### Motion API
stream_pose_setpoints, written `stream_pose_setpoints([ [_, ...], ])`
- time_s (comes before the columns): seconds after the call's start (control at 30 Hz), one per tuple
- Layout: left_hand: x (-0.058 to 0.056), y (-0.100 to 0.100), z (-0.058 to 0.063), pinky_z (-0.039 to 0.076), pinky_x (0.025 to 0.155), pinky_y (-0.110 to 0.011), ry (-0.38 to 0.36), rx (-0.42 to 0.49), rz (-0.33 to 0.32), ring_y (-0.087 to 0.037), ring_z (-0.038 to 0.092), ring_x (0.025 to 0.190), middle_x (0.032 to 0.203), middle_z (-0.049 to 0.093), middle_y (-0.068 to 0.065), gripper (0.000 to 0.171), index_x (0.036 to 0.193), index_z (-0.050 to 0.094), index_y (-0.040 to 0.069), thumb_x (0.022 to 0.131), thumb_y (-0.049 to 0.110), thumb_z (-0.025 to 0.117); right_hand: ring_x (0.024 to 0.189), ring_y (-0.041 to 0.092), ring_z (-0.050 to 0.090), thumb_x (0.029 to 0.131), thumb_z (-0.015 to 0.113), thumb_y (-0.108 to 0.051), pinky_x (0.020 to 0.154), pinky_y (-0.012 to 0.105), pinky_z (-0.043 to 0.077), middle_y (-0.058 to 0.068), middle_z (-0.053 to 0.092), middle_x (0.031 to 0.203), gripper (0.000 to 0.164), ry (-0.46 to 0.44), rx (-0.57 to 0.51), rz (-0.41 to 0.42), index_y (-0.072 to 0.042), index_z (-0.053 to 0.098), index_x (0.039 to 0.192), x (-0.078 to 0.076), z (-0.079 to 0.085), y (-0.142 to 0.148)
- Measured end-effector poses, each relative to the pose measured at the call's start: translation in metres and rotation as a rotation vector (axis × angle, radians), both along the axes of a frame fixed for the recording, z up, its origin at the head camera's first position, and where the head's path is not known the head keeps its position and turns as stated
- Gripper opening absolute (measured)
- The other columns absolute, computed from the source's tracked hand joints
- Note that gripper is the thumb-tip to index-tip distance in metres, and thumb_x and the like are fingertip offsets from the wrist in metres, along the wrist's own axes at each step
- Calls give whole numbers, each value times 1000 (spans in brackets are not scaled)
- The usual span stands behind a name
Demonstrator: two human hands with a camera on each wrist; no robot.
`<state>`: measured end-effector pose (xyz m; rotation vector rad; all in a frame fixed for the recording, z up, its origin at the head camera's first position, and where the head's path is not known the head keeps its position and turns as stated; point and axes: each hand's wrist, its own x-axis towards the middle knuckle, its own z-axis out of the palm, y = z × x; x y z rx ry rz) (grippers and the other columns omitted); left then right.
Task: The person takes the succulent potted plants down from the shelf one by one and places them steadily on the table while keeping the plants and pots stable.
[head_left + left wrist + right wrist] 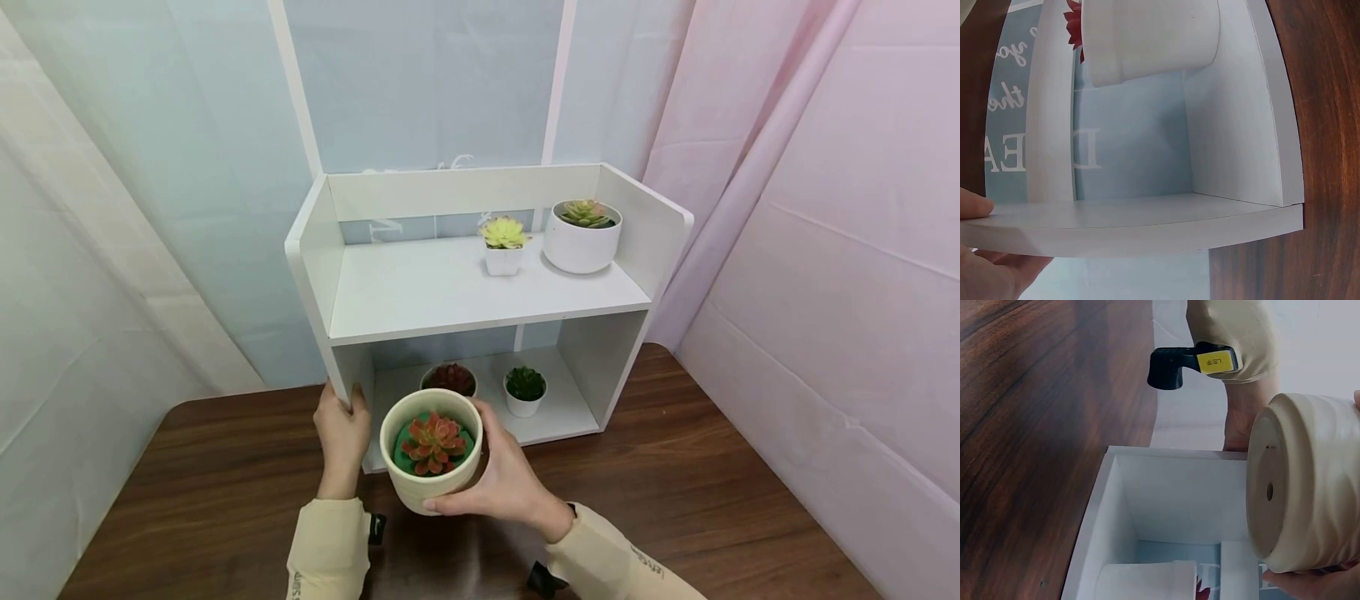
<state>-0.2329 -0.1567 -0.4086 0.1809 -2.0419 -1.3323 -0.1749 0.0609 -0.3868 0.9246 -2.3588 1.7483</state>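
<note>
My right hand [512, 482] grips a cream ceramic pot [414, 492] with a red-green succulent [435, 443] in it, thumb at the front and fingers round the right side. It is held before the lower tier of a white two-tier shelf [420, 287]. In the right wrist view the pot's base, with a drain hole, faces the camera. My left hand [345, 433] holds the front edge of the shelf's left side panel, thumb inside and fingers outside in the left wrist view. Behind the cream pot, partly hidden, a white pot [1154, 40] with a dark red succulent [450, 379] stands inside.
On the lower tier, further right, is a small white pot with a dark green succulent [524, 387]. The upper tier carries a yellow-green succulent in a square pot [503, 250] and a wide white pot [582, 246]. The shelf stands on a brown wooden table [712, 500] before hanging cloth.
</note>
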Motion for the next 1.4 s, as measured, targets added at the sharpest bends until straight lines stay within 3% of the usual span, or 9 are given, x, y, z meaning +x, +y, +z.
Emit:
stream_pose_setpoints([
  [0.43, 0, 0, 0, 47, 85, -64, 6, 7, -3, -51, 58, 107, 115, 60, -35, 30, 119, 56, -11, 92, -1, 52, 116, 14, 54, 60, 91, -28, 100, 38, 44, -3, 52, 133, 102, 0, 20, 4, -21, 32, 143, 0, -13, -1],
  [0.93, 0, 0, -1, 47, 85, -64, 12, 13, 0, -50, 58, 107, 114, 61, -35, 28, 117, 57, -11, 91, -2, 52, 119, 15, 52, 63, 90, -26, 102, 38, 42, -4, 48, 137, 102, -57, -8, 26, -23, 30, 144, -1, -29, 0],
  [1.4, 0, 0, -1, 46, 86, -64, 17, 20, -17, -51, 57, 110, 116, 60, -35, 29, 119, 56, -11, 92, -3, 51, 118, 14, 53, 61, 91, -27, 101, 36, 43, -5, 51, 134, 101, -77, 0, -5, -19, 31, 142, -6, -43, 0],
])
